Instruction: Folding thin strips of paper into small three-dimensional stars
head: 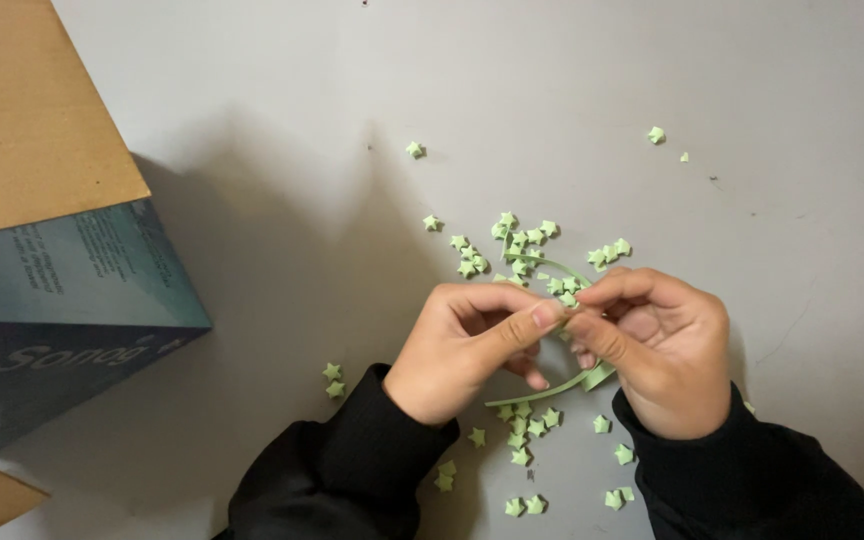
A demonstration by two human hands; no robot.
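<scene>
One green strip point(564, 384) of paper is between the two hands, just above the grey table point(252, 150). Both hands pinch it at the same place — the fingertips meet near the middle of the picture, and there the strip is hidden by them. Its free end curves out under the hands toward 6 o'clock, and another part bends out above the fingers toward 12 o'clock.

The left hand point(467, 350) is closed to a pinch, thumb and forefinger pressed on the strip, the other fingers curled under. The right hand point(657, 350) pinches in the same way from the 3 o'clock side, its fingers bent inward. Both wrists are in black sleeves point(352, 470) that come from the bottom edge.

Around the hands lie many small green paper stars point(522, 245) — one thick group at 12 o'clock, just beyond the fingertips, and a second looser group at 6 o'clock between the sleeves. Single stars lie farther off: two at 9 o'clock near the left wrist, some at 11 and 1 o'clock, well apart from the hands.

At 9 o'clock, at the left edge, stands a box point(52, 300) with a dark blue side and a brown cardboard flap point(22, 110) open above it.
</scene>
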